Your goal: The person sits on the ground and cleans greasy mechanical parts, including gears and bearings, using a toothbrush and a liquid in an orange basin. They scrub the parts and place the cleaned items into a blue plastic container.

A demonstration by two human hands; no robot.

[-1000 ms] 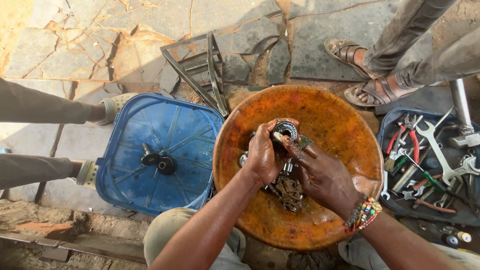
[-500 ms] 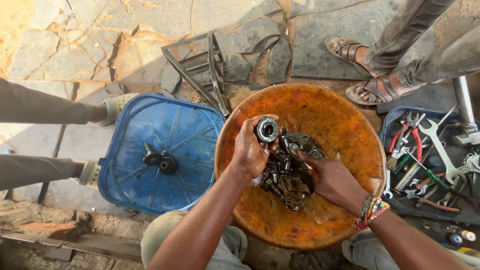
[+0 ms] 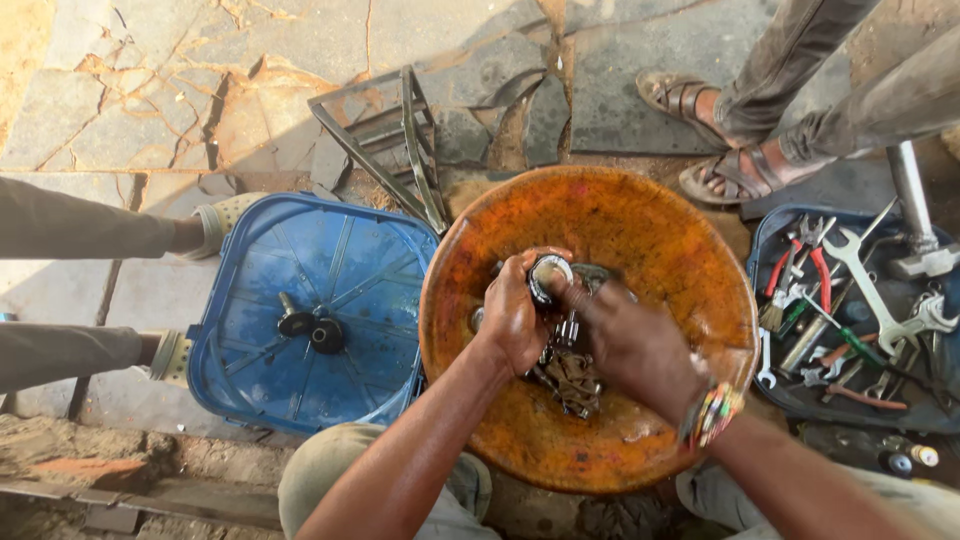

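Observation:
An orange basin [image 3: 690, 260] stands on the ground between my knees, with a pile of dark greasy metal parts [image 3: 570, 375] in its middle. My left hand [image 3: 515, 315] grips a round metal bearing [image 3: 549, 277] over that pile. My right hand [image 3: 630, 345] reaches in from the right; its fingers rest on the bearing and on the parts beneath it. A beaded bracelet [image 3: 712, 412] circles my right wrist.
A blue plastic lid [image 3: 270, 310] with two dark parts on it lies to the left. A tray of spanners and pliers [image 3: 860, 310] sits to the right. A metal frame [image 3: 385, 140] lies behind the basin. Other people's feet stand at the left and top right.
Both hands stayed over the parts in the basin. The bearing dropped from its raised position half a second ago, and my right hand closed in on it.

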